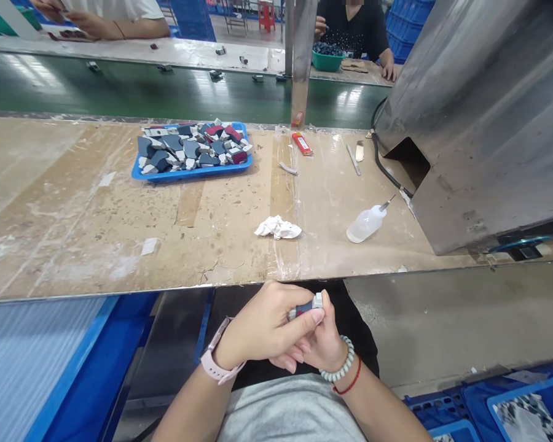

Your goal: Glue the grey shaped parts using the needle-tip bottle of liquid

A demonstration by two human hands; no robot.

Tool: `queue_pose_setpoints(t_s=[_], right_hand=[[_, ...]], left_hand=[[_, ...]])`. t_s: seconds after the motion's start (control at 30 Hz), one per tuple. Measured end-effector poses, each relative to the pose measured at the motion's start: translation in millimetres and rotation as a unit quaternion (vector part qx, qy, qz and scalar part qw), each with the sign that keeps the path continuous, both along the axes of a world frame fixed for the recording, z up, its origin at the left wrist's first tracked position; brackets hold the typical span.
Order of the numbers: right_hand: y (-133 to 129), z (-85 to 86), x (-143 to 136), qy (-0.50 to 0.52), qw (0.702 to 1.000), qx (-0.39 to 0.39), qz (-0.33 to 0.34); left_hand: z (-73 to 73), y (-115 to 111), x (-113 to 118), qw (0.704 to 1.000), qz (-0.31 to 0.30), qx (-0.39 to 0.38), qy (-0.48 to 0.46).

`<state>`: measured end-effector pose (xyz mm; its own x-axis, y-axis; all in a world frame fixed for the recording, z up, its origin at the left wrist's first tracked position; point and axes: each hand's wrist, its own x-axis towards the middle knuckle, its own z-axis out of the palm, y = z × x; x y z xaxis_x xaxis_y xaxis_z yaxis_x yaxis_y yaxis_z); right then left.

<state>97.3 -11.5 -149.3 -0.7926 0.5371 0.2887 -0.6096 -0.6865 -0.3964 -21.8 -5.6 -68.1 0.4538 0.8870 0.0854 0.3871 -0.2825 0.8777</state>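
Just in front of the table's near edge, my left hand (pixel 270 322) and my right hand (pixel 327 337) are together above my lap. Both are closed around a small dark blue and light grey piece (pixel 305 308), whose grey end shows between the thumbs and fingers. The rest of the piece is hidden by the fingers. On the table, a blue tray (pixel 193 177) holds many similar grey, dark blue and dark red pieces. Nearest to my hands on the table lies a crumpled white tissue (pixel 278 228). To its right a white squeeze bottle with a needle tip (pixel 366 224) lies tilted.
A red lighter (pixel 302 144), a thin tool (pixel 353 160) and a metal housing (pixel 488 135) with a black cable stand or lie on the table (pixel 96 233). Beyond runs a green conveyor (pixel 133 92) with small pieces. Two people sit across. Blue crates (pixel 525 393) are at lower right.
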Motion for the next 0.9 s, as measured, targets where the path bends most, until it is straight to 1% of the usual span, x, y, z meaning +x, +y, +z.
queue_pose_setpoints(t_s=[0.2, 0.37, 0.63, 0.77, 0.9], right_hand=[[-1.2, 1.7, 2.0, -0.051, 0.999, -0.014, 0.007], [-2.6, -0.9, 1.9, -0.078, 0.997, -0.011, 0.006], [-3.5, -7.1, 3.7, -0.073, 0.997, 0.011, 0.008], [-2.8, -6.9, 2.4, -0.038, 0.998, 0.044, 0.001], [-3.7, -5.2, 2.4, -0.037, 0.998, 0.056, -0.016]], left_hand=[[-1.7, 0.1, -1.0, 1.0, 0.001, 0.007, -0.001], [-3.0, 0.5, -2.4, 1.0, -0.011, 0.016, -0.008], [-0.6, -1.0, 0.3, 0.999, -0.012, 0.029, -0.027], [-1.7, -1.7, 0.0, 0.999, -0.016, 0.034, -0.036], [-1.5, -1.6, -1.2, 0.998, -0.028, 0.043, -0.041]])
